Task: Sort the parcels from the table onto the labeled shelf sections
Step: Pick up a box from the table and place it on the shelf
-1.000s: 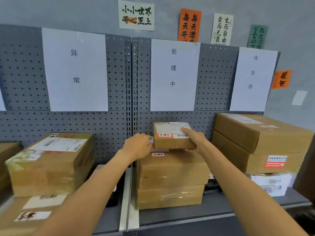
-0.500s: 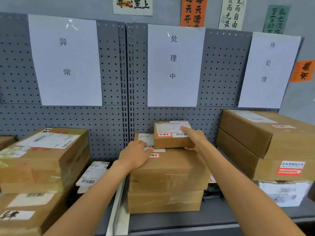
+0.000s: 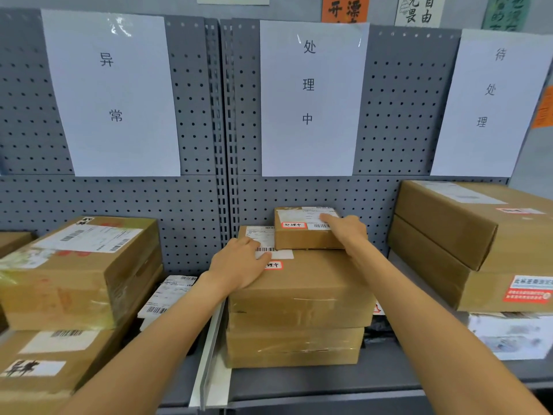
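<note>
A small brown parcel (image 3: 302,236) with a white shipping label and a red-framed sticker sits on top of a two-box stack (image 3: 311,298) in the middle shelf section, under the middle paper sign (image 3: 309,97). My right hand (image 3: 347,232) holds the parcel's right end, fingers lying over its label and the thumb hidden. My left hand (image 3: 239,265) rests flat on the top left of the stack's upper box, just left of the small parcel and not touching it.
Two large stacked boxes (image 3: 80,271) fill the left section under the left sign (image 3: 110,91). Big boxes (image 3: 466,235) stand at the right under the right sign (image 3: 490,100). A white divider (image 3: 209,354) splits the grey shelf (image 3: 329,381). A flat labelled packet (image 3: 167,295) lies beside the divider.
The small parcel has settled onto the stack, further back. My left hand has let go of its left end and come down flat on the box below. The view has moved closer.
</note>
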